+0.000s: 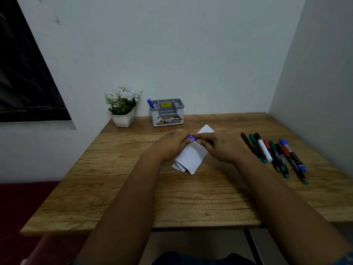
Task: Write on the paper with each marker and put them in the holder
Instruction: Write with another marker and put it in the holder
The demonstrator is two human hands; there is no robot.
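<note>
Left hand and right hand both pinch a blue marker between them, just above the paper. Marker likely light, stiff, smooth plastic; grip barrel mid-length, cap end separately. Holder beyond hands, other markers right of right hand.

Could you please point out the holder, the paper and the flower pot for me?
holder (166, 119): head view, on its white front wall.
paper (191, 156): head view, on the bare sheet between the hands.
flower pot (123, 120): head view, on its white side.
</note>
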